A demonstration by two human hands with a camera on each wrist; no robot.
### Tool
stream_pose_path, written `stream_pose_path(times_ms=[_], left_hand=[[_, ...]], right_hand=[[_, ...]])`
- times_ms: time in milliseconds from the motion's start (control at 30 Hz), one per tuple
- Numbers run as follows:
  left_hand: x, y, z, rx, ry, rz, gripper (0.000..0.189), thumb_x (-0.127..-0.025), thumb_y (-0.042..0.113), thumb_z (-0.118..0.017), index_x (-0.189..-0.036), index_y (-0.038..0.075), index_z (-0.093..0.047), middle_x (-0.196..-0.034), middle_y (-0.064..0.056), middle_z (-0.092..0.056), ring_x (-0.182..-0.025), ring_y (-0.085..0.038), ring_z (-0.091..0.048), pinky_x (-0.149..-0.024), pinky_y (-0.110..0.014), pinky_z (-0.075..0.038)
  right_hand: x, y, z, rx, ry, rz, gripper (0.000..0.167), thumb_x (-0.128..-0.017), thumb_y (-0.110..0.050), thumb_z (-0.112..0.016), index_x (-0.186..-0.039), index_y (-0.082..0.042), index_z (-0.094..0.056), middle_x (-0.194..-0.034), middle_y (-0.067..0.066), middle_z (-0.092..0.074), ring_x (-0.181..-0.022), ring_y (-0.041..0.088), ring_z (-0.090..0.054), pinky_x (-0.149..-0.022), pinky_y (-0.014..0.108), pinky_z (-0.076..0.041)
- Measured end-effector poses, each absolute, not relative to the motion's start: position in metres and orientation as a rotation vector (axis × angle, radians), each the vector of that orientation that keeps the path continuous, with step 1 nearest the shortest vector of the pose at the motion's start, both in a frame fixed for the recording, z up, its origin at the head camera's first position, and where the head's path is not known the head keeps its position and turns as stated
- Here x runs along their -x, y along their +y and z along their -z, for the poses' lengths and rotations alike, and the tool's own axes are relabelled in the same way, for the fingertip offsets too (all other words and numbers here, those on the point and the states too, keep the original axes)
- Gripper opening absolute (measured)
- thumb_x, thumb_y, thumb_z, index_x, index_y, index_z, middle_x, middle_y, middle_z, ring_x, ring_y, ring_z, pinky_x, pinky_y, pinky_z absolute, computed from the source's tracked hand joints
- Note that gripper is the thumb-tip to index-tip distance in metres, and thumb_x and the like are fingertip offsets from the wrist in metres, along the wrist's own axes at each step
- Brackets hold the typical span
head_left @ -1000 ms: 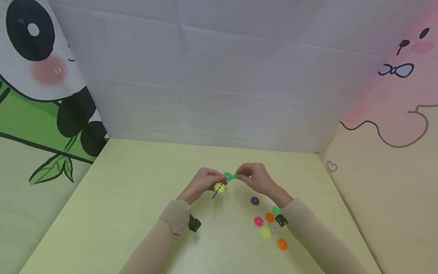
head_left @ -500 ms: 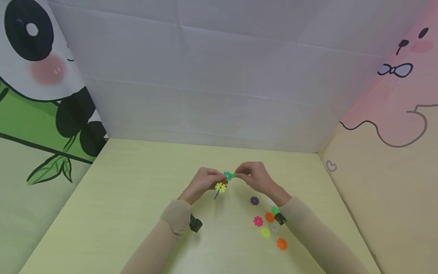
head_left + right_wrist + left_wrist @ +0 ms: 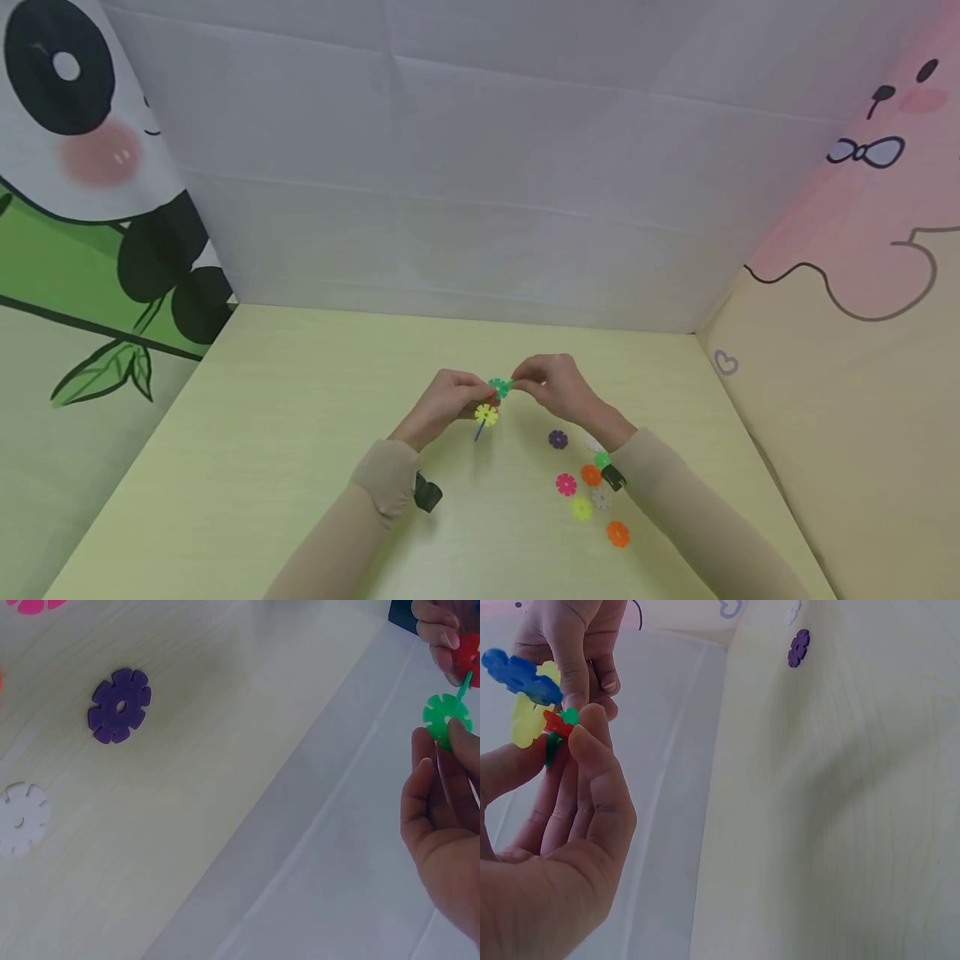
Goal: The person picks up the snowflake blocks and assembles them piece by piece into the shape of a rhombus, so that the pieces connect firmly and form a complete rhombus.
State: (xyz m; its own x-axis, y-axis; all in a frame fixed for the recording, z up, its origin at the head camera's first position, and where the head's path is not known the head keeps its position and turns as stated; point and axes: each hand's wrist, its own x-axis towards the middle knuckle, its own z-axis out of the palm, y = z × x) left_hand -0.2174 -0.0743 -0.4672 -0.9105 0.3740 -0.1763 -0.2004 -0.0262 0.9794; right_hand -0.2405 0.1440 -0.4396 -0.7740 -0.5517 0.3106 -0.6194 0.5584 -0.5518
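In the head view, the left hand (image 3: 450,396) grips a joined cluster of notched discs (image 3: 492,402) over the table (image 3: 322,433), nearer the far edge than the near end of the view. Its teal disc (image 3: 500,388) lies between the two hands, and its yellow disc (image 3: 486,415) hangs just below the left fingertips, with a blue disc (image 3: 480,430) seen edge-on beneath. The right hand (image 3: 557,387) pinches a light green disc (image 3: 511,384), which meets the teal one. Loose discs lie nearer the table's right edge than its left: one purple (image 3: 558,439), one pink (image 3: 566,484) and, among others, an orange one (image 3: 618,534) closest to the near end.

In the left wrist view, the left thumb and index finger close narrowly on the cluster; a red disc (image 3: 557,724) shows between them, the blue and yellow beside it. The right fingers touch the far side.

In the right wrist view, the right thumb and finger pinch the light green disc; the teal one, edge-on, runs from it towards the red. A white disc (image 3: 22,819) lies on the table near the purple.
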Motion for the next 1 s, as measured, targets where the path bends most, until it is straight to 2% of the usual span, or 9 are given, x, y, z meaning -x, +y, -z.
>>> stream_pose_path(times_ms=[167,433,633,1000], left_hand=[[0.2175,-0.0741,0.4682,-0.2,1.851,-1.982,0.025,-0.091,0.019,-0.066,-0.096,-0.005,-0.07,-0.092,-0.016,-0.07,-0.083,-0.024,-0.068,-0.074,-0.035,-0.053],[0.2188,-0.0749,0.4702,-0.259,1.812,-2.023,0.027,-0.09,0.015,-0.068,-0.105,-0.007,-0.065,-0.099,-0.023,-0.067,-0.084,-0.025,-0.068,-0.079,-0.037,-0.052],[0.218,-0.0762,0.4678,-0.291,1.811,-2.023,0.024,-0.091,0.013,-0.066,-0.108,-0.004,-0.067,-0.1,-0.021,-0.068,-0.088,-0.027,-0.067,-0.082,-0.037,-0.051],[0.2178,-0.0757,0.4631,-0.302,1.784,-2.027,0.026,-0.089,0.006,-0.065,-0.112,-0.007,-0.064,-0.099,-0.019,-0.068,-0.089,-0.026,-0.067,-0.082,-0.037,-0.052]], right_hand=[[0.2423,0.1449,0.4389,-1.038,-2.686,-0.985,0.004,-0.087,-0.013,-0.072,-0.087,-0.01,-0.074,-0.084,-0.008,-0.068,-0.073,0.004,-0.063,-0.067,0.023,-0.052],[0.2423,0.1461,0.4374,-1.07,-2.68,-0.975,0.004,-0.087,-0.014,-0.072,-0.088,-0.011,-0.074,-0.085,-0.009,-0.068,-0.076,0.003,-0.063,-0.068,0.026,-0.051],[0.2422,0.1466,0.436,-1.097,-2.687,-0.997,0.004,-0.086,-0.011,-0.072,-0.09,-0.012,-0.074,-0.086,-0.008,-0.069,-0.077,0.004,-0.063,-0.069,0.027,-0.051],[0.2423,0.146,0.433,-1.117,-2.713,-1.027,0.006,-0.086,-0.011,-0.072,-0.091,-0.012,-0.074,-0.088,-0.008,-0.069,-0.079,0.004,-0.063,-0.071,0.028,-0.051]])
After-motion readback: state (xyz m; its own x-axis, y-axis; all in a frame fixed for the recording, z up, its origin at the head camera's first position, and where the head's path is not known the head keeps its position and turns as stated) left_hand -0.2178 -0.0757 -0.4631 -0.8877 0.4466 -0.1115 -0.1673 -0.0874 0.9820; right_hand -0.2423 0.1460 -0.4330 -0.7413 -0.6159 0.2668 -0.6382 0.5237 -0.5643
